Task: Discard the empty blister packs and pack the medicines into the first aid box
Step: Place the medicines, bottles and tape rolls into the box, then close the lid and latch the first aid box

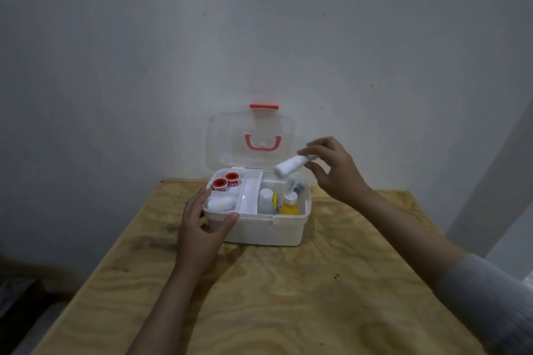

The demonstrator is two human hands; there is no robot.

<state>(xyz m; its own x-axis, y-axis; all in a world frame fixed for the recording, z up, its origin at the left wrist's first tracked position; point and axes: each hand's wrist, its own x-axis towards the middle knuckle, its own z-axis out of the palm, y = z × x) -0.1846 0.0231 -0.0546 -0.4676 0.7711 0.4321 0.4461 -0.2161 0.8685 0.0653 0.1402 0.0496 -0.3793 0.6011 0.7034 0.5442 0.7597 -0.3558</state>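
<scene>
A white first aid box (268, 229) stands open on the wooden table, its clear lid (222, 138) with a red handle upright against the wall. Inside lie two red-capped tape rolls (225, 181), a white bandage roll (220, 203), a clear bottle (266, 200) and a yellow bottle (289, 205). My left hand (202, 228) grips the box's front left corner. My right hand (336, 170) holds a white gauze roll (290, 166) above the box's back right compartment, tilted down to the left.
The plywood table (259, 297) reaches the grey wall behind the box. A dark floor drops off past the table's left edge. A pale sleeve covers my right forearm at the lower right.
</scene>
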